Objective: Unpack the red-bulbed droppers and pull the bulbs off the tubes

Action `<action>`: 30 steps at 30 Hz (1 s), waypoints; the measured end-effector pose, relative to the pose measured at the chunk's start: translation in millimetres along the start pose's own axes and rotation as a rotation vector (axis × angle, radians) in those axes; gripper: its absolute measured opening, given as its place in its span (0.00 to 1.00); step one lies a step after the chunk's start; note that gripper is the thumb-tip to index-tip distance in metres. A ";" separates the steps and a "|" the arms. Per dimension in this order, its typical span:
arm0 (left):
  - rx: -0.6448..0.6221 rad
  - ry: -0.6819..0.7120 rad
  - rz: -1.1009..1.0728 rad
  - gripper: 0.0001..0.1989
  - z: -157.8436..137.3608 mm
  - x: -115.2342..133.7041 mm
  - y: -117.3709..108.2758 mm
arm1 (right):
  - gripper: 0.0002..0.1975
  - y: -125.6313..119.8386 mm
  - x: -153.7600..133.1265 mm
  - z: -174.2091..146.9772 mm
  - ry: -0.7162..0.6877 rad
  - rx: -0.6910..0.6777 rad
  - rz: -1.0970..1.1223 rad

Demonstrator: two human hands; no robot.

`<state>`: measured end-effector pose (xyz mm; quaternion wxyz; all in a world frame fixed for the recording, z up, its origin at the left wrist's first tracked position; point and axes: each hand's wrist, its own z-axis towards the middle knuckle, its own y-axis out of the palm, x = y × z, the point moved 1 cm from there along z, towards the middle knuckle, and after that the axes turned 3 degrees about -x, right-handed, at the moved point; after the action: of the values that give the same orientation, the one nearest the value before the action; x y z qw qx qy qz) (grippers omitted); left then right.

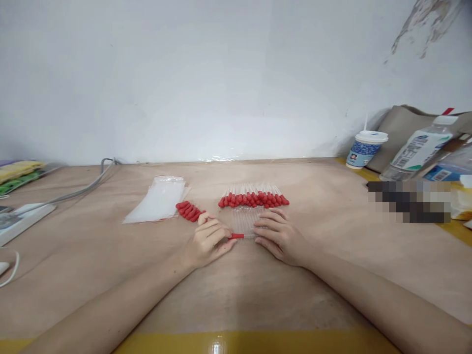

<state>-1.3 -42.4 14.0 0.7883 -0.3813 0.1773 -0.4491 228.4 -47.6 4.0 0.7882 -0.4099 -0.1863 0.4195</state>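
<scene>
My left hand (pixel 212 242) pinches a red rubber bulb (pixel 237 236) between thumb and fingers. The bulb meets the left end of a thin clear glass tube (pixel 249 236). The other end of that tube is between the thumb and fingers of my right hand (pixel 282 238). Just beyond, a row of bare clear tubes (pixel 247 216) lies on the table, partly under my right fingers. Farther back is a bunch of droppers (pixel 254 198) with red bulbs toward me. Several loose red bulbs (pixel 188 210) lie by my left fingertips.
Clear plastic bags (pixel 157 199) lie at the left of the bulbs. A power strip (pixel 27 221) with a grey cable (pixel 83 189) sits far left. At the right stand a paper cup (pixel 366 149) and a plastic bottle (pixel 418 150) beside a grey bag (pixel 393 132). A wall closes the back.
</scene>
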 end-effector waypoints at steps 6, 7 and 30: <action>-0.080 -0.009 0.034 0.23 11.3 9.3 5.7 | 0.09 2.2 1.3 -1.9 -0.037 0.053 0.059; -0.113 0.008 0.037 0.23 13.2 10.6 7.4 | 0.09 2.6 1.7 -2.4 -0.042 0.061 0.066; -0.106 0.139 -0.061 0.09 12.9 12.8 13.3 | 0.08 6.5 -6.6 -2.8 -0.179 0.162 0.077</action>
<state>21.2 -43.5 13.1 0.7387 -0.3956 0.2437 -0.4883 223.0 -52.3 -2.5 0.7821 -0.3126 -0.2057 0.4982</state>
